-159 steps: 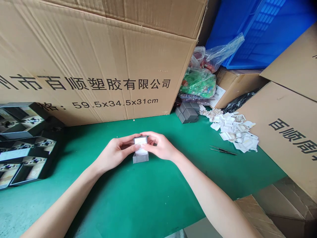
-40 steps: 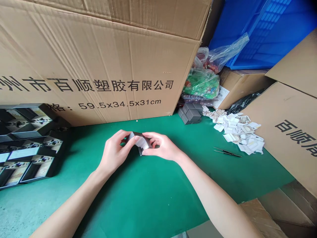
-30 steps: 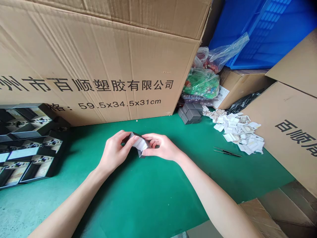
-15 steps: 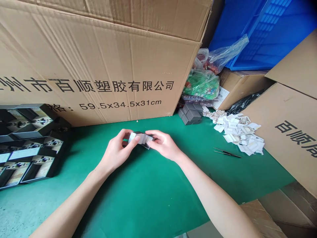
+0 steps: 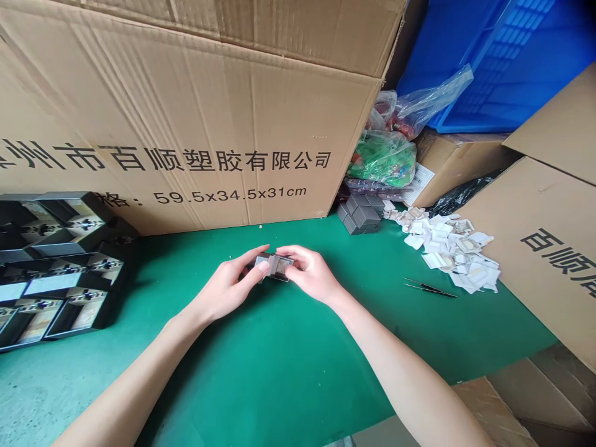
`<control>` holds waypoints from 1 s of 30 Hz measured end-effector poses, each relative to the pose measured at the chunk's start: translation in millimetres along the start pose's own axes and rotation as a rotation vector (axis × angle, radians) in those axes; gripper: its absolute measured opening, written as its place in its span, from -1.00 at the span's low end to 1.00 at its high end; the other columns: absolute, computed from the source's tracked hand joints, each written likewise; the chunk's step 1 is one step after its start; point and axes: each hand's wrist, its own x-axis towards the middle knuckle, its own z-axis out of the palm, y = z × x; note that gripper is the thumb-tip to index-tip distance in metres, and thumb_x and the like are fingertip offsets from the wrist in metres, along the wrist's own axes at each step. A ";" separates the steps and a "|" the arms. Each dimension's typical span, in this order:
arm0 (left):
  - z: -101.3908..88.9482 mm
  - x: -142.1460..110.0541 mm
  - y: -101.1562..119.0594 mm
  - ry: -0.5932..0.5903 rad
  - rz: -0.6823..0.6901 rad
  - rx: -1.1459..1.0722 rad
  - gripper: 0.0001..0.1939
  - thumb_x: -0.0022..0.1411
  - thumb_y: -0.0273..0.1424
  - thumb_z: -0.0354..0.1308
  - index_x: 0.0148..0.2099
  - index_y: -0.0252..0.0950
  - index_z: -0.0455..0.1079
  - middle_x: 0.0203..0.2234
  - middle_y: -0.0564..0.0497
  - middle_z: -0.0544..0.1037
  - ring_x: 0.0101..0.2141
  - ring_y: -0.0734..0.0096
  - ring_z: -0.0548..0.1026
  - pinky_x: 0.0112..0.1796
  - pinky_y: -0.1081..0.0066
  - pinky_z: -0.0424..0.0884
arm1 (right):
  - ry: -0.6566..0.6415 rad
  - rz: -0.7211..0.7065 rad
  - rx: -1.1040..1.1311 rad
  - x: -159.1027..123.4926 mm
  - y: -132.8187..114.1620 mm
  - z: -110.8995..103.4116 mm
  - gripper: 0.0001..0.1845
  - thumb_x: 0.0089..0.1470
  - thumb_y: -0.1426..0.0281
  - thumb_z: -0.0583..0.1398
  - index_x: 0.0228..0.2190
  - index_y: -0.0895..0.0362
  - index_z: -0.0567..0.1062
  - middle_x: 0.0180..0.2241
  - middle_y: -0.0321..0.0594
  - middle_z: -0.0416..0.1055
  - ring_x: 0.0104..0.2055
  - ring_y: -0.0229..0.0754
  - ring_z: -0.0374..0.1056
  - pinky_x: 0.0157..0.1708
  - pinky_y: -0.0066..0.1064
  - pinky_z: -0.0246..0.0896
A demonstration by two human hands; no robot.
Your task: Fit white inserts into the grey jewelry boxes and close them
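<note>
Between my hands, over the green table (image 5: 261, 366), is a small dark box (image 5: 278, 267) with a grey, shiny part across its top. My left hand (image 5: 235, 279) grips its left end, the thumb lying on the grey part. At the other end my right hand (image 5: 311, 273) holds it, thumb at the near side and fingers curled behind. The fingers partly cover the box, so its inside does not show clearly.
On the left stand stacked black open boxes (image 5: 69, 279). A large carton (image 5: 209, 118) rises behind. To the right are dark grey blocks (image 5: 361, 216), a heap of white pieces (image 5: 459, 251), black tweezers (image 5: 431, 288), plastic bags (image 5: 384, 158), a blue crate (image 5: 493, 68) and another carton (image 5: 516, 217).
The box has turned to lie more level, its grey part now less bright. My left hand has shifted right with it, fingers straighter. My right hand has barely moved.
</note>
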 end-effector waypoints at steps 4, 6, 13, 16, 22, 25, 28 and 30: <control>-1.0 0.2 -0.3 -0.013 -0.005 -0.012 -0.36 0.37 0.01 -0.10 0.35 -0.19 0.24 -0.38 0.04 0.59 -0.45 0.31 0.43 -0.42 0.41 0.32 | 0.011 -0.007 -0.014 0.3 2.6 0.4 -0.61 0.06 0.41 0.24 -0.03 0.09 0.51 -0.03 -0.14 0.52 -0.04 -0.13 0.46 -0.03 -0.27 0.37; -1.2 -0.1 0.2 -0.018 0.005 -0.015 -0.36 0.37 0.01 -0.10 0.34 -0.20 0.25 -0.34 0.02 0.61 -0.39 0.27 0.48 -0.36 0.39 0.35 | 0.024 -0.006 -0.019 0.4 3.1 1.1 -0.62 0.05 0.41 0.24 -0.04 0.09 0.52 -0.04 -0.14 0.53 -0.05 -0.13 0.47 -0.04 -0.27 0.38; 0.4 -0.4 -2.2 -0.054 0.025 -0.027 -0.37 0.37 0.01 -0.08 0.34 -0.18 0.25 -0.19 -0.01 0.63 -0.32 0.26 0.52 -0.31 0.38 0.40 | 0.038 -0.041 -0.025 0.6 5.1 2.4 -0.65 0.04 0.44 0.25 -0.08 0.11 0.53 -0.07 -0.15 0.54 -0.08 -0.14 0.48 -0.06 -0.28 0.39; 0.6 -0.2 -3.9 -0.062 0.025 -0.028 -0.38 0.37 0.02 -0.06 0.34 -0.16 0.25 -0.11 -0.03 0.61 -0.27 0.25 0.53 -0.25 0.35 0.41 | 0.037 -0.052 -0.033 0.7 6.1 2.3 -0.65 0.05 0.43 0.27 -0.08 0.10 0.53 -0.07 -0.15 0.54 -0.07 -0.14 0.48 -0.06 -0.29 0.40; 0.0 -0.4 -3.5 -0.075 0.030 -0.025 -0.39 0.38 0.01 -0.07 0.33 -0.16 0.24 0.01 -0.06 0.57 -0.17 0.19 0.54 -0.15 0.29 0.43 | 0.049 -0.062 -0.030 0.9 6.8 2.4 -0.67 0.04 0.40 0.29 -0.10 0.11 0.54 -0.10 -0.15 0.55 -0.07 -0.12 0.49 -0.08 -0.29 0.41; 0.3 -0.3 -2.2 -0.075 0.030 -0.035 -0.40 0.37 0.01 -0.06 0.32 -0.16 0.26 -0.01 -0.06 0.57 -0.20 0.21 0.54 -0.17 0.30 0.43 | 0.050 -0.067 -0.032 1.4 7.6 2.3 -0.67 0.04 0.39 0.30 -0.10 0.10 0.54 -0.10 -0.15 0.56 -0.07 -0.12 0.49 -0.09 -0.29 0.42; 0.4 0.0 -1.3 -0.077 0.033 -0.047 -0.40 0.37 0.01 -0.05 0.31 -0.17 0.27 -0.07 -0.05 0.59 -0.24 0.24 0.54 -0.19 0.32 0.43 | 0.051 -0.074 -0.038 2.2 9.1 2.2 -0.67 0.05 0.38 0.30 -0.10 0.10 0.54 -0.10 -0.14 0.55 -0.07 -0.12 0.49 -0.08 -0.29 0.41; 0.2 0.0 -0.7 -0.077 0.032 -0.046 -0.40 0.37 0.01 -0.05 0.32 -0.17 0.26 -0.13 -0.03 0.60 -0.27 0.25 0.53 -0.22 0.33 0.42 | 0.052 -0.081 -0.039 2.4 9.9 2.2 -0.66 0.05 0.37 0.30 -0.09 0.11 0.53 -0.10 -0.14 0.55 -0.06 -0.12 0.49 -0.08 -0.29 0.41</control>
